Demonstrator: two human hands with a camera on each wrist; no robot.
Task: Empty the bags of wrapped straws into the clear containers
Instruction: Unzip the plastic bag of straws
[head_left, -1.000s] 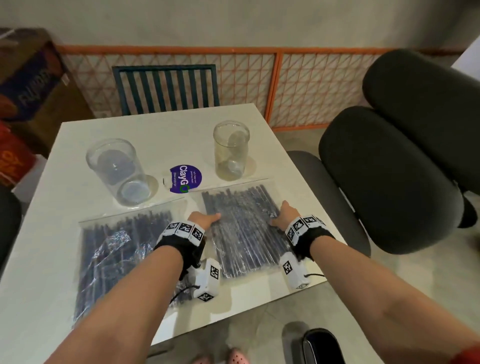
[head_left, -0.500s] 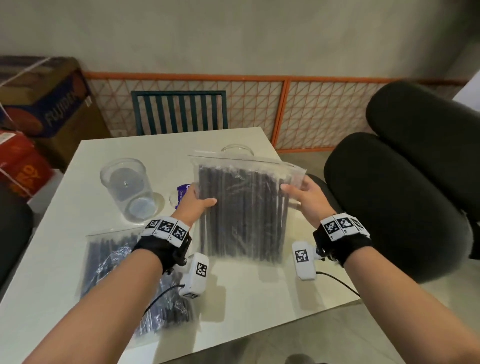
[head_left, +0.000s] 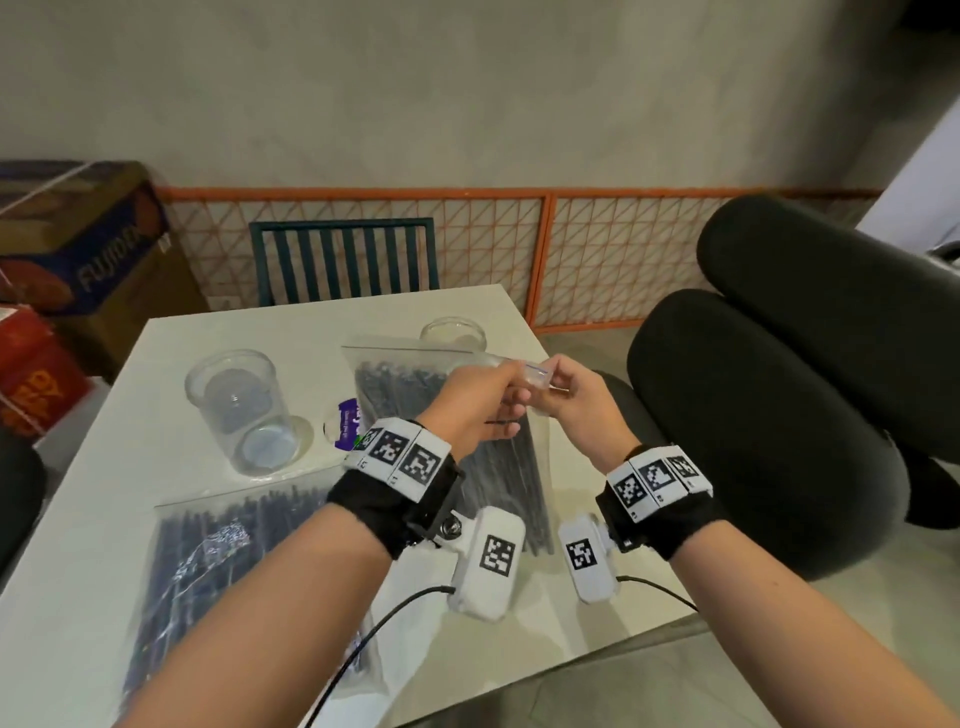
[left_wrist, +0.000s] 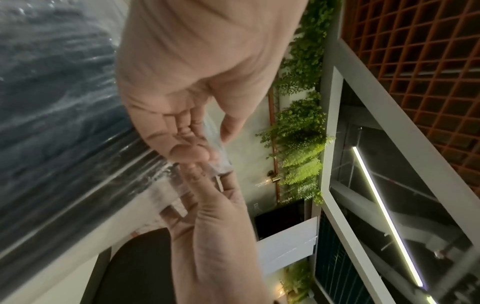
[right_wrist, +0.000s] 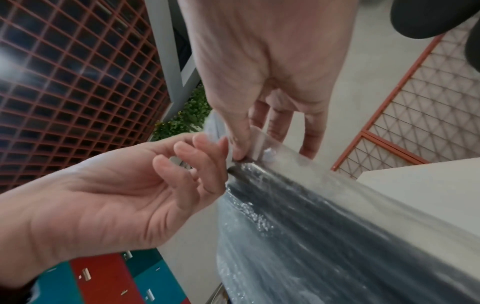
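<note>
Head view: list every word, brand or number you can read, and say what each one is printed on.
"FUJIDEN", last letters unsure: dark blue cardboard box left of the table.
Large orange letters, cut off, not readable: red box below it.
White print, half hidden, too blurred: purple sticker on the table.
Wrist markers: patterns only, no words.

Two bags of straws, two clear containers.
Raised bag (head_left: 410, 384) upright, dark straws inside, top strip sealed; second bag (head_left: 218, 545) flat on table; left container (head_left: 244, 410) and far container (head_left: 453, 335) upright, empty.
</note>
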